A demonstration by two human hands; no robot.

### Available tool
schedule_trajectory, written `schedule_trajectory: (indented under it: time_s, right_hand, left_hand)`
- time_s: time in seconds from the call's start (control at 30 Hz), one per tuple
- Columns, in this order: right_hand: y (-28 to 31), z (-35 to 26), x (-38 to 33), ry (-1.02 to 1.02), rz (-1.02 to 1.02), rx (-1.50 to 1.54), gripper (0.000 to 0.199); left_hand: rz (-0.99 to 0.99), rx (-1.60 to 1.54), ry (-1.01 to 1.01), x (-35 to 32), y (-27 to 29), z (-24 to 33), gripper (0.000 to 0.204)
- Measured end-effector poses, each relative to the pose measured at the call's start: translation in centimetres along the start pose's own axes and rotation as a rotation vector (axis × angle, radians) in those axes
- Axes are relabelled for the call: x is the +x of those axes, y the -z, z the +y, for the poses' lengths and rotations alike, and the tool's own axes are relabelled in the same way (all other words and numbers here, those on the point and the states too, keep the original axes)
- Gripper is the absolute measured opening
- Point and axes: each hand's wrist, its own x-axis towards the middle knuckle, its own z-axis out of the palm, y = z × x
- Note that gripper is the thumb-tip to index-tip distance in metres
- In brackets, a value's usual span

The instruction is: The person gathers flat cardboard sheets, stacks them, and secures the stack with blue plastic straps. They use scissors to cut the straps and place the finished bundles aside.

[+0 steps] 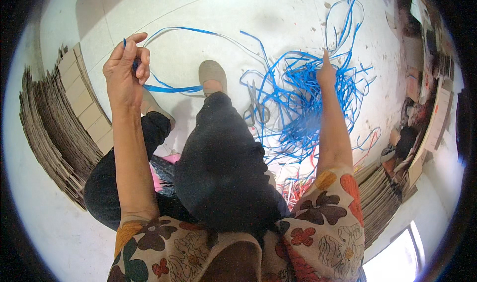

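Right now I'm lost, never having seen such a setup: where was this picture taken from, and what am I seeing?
There is no robot here, just a person's two bare hands. This single round-edged picture comes from a wide camera worn on their head, looking down. The left hand holds a strand of blue strap. The right hand is over a tangled pile of similar strap; whether it grips any, I can't tell. The pile lies on the pale floor, with scissors at its left edge and stacked cardboard farther left.

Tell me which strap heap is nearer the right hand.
The large blue heap, close by the right hand; the smaller red-and-white heap lies farther off, lower in view.
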Motion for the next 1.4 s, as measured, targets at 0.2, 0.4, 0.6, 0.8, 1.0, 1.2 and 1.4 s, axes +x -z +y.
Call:
schedule_trajectory:
  time_s: [0.2,0.4,0.6,0.8,1.0,1.2,1.4]
  right_hand:
    - [-4.7,8.2,4.6,0.164,-0.005,-0.16,0.03]
    - [4.3,5.9,-3.6,0.065,0.23,0.013,0.008]
    - [14.3,10.4,-8.1,0.224,0.525,0.04,0.005]
    - [20.3,12.5,-8.9,0.091,0.522,0.16,0.006]
    - [11.2,10.9,-6.9,-0.177,0.226,0.62,0.017]
    - [0.8,14.4,-6.5,-0.189,0.219,0.054,0.026]
    - [-2.1,13.0,-10.5,-0.865,-0.168,1.125,0.047]
  left_hand:
    - [-0.001,-0.015,-0.007,0.0,1.3,0.2,0.027]
    - [0.08,-0.117,-0.039,-1.2,2.3,1.8,0.028]
    - [0.065,-0.194,-0.133,-4.2,1.5,4.6,0.028]
    - [0.012,-0.255,-0.184,-7.4,1.3,8.2,0.027]
    - [0.045,-0.177,-0.191,-8.0,4.1,7.5,0.029]
    - [0.133,-0.19,-0.092,-6.8,5.5,4.4,0.029]
    - [0.091,-0.132,-0.023,-5.4,4.4,2.5,0.03]
